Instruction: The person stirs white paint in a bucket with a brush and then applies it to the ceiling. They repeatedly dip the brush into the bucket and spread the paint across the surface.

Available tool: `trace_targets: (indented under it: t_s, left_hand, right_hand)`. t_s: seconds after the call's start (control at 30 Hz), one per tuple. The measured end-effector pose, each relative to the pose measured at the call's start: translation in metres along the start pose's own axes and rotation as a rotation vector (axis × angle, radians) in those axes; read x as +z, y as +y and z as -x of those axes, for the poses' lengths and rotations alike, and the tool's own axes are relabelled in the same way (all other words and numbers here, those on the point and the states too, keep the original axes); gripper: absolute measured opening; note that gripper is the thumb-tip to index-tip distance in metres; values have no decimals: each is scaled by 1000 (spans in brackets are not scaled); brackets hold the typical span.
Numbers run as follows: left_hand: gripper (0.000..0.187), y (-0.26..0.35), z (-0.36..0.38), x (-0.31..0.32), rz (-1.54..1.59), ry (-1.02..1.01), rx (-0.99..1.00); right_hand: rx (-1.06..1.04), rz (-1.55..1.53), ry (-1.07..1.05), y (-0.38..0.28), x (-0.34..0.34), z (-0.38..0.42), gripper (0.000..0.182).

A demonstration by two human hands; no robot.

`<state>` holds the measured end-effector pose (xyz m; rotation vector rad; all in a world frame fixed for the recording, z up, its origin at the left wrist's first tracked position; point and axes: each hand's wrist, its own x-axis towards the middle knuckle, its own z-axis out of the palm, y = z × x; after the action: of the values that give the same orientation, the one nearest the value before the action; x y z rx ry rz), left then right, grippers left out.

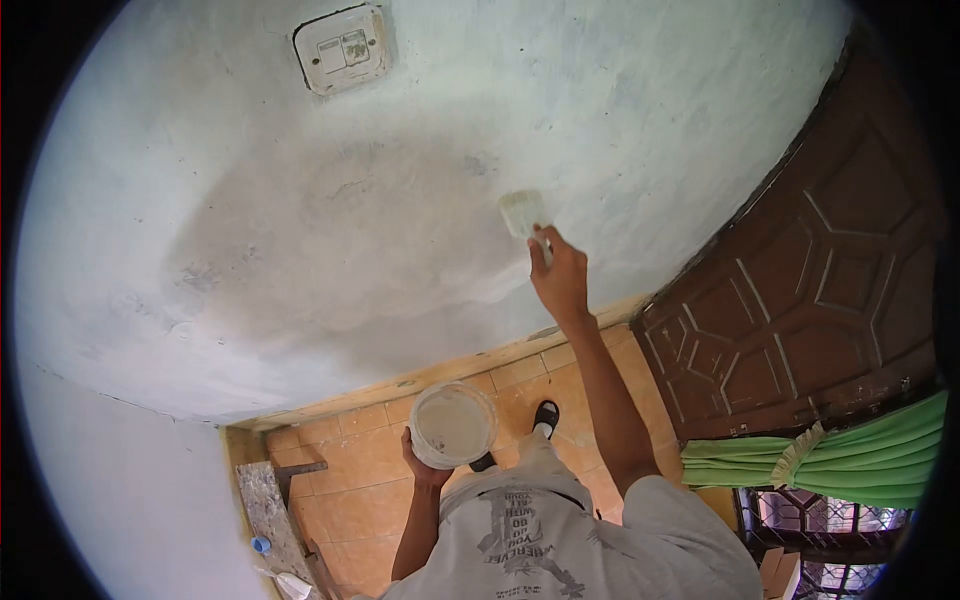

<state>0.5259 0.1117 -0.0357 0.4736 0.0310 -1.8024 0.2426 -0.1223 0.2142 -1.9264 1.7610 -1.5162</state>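
My right hand (560,274) is closed round the handle of a paintbrush (524,213), its wide pale bristles against the wall (420,250). Around and left of the brush the wall shows a large darker, damp-looking patch. Low in front of my body, my left hand (424,462) grips the side of a round whitish bucket (452,424). Pale greyish liquid shows inside it. The fingers under the bucket are hidden.
A wall switch plate (343,50) sits above the patch. At right are a brown panelled door (790,270) and a green curtain (860,455). A splattered wooden bench (270,505) bearing a blue cap (261,544) stands lower left on the orange tiled floor (360,500).
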Motion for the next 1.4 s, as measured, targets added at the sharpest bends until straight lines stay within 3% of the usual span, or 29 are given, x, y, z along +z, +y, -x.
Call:
trace_targets:
  t_s: [0.03,0.17,0.27,0.37,0.47,0.67,0.9,1.0,1.23,1.4]
  left_hand:
    - [71,0,0,2,-1,12,-2]
    - [71,1,-5,-2,3,20,-40]
    - [71,0,-11,-2,-43,2,-54]
    - [70,-1,-15,6,-10,-24,-71]
    - [70,-1,-20,7,-58,23,-61]
    - [69,3,-27,14,-33,13,-106]
    - [69,4,-47,26,-35,-61,-99]
    - [70,-2,-55,33,-50,-99,-145]
    - [69,-20,-65,45,-60,-111,-144]
    - [68,-18,-56,25,-37,-107,-170]
  right_hand:
    - [77,4,-55,6,4,7,14]
    - [69,32,-63,31,20,26,21]
    - [187,129,-259,35,8,35,21]
    - [263,132,-281,36,4,40,20]
    - [108,2,-30,29,0,34,17]
    - [-59,-145,202,-1,-4,5,13]
    - [-195,-12,198,30,32,0,17]
    - [-54,-23,101,27,22,-1,14]
    - [-72,-33,154,26,26,5,15]
    - [5,-134,123,15,-7,4,16]
